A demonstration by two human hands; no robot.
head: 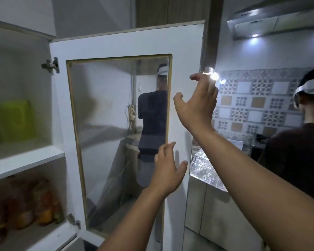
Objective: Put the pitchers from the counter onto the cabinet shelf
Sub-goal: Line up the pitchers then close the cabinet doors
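Note:
The white cabinet door [116, 44] with its glass pane stands swung open in front of me. My right hand [198, 104] is raised with fingers spread at the door's free right edge, holding nothing. Lower down, my left hand [168, 171] is also open, its fingers against the door's face beside the pane. A green translucent pitcher [16, 120] stands on the upper cabinet shelf [25, 160] at the left, blurred. No pitcher is in either hand, and no pitcher shows on the counter [207, 171].
Bottles and jars [25, 201] fill the lower shelf. A foil-covered counter runs along the right, under a patterned tile wall [252, 102] and a range hood [272, 20]. Another person [297, 151] with a white headband stands at far right.

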